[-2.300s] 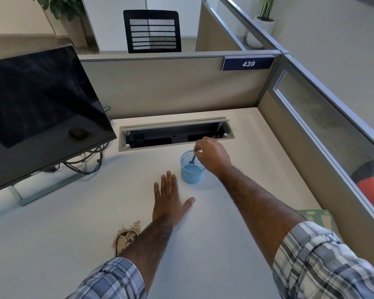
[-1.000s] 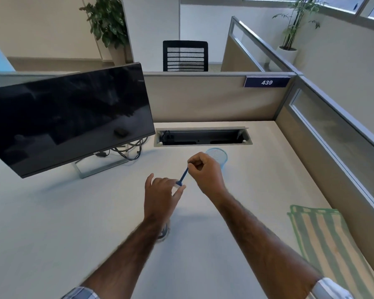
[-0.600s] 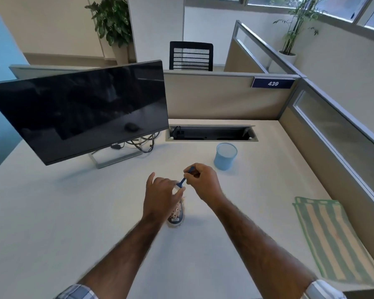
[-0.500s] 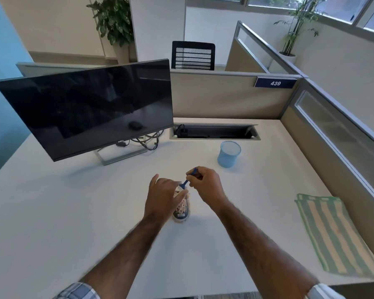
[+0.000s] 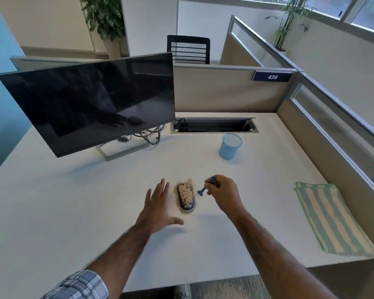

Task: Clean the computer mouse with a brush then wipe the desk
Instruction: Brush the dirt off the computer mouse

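Note:
A dark computer mouse (image 5: 185, 198) lies in the middle of the white desk (image 5: 73, 212), covered with tan crumbs that also ring it. My right hand (image 5: 222, 193) grips a small blue brush (image 5: 206, 187) just right of the mouse, bristle end pointing down towards it and not touching. My left hand (image 5: 158, 209) hovers flat and open just left of the mouse, fingers spread, holding nothing.
A blue mesh cup (image 5: 230, 146) stands behind the mouse. A green striped cloth (image 5: 326, 214) lies at the desk's right edge. A black monitor (image 5: 91, 100) with cables fills the back left. An open cable tray (image 5: 214, 125) sits by the partition.
My right hand took the brush out of the blue cup and brought it down beside the mouse. My left hand let go of the brush tip and opened to the mouse's left.

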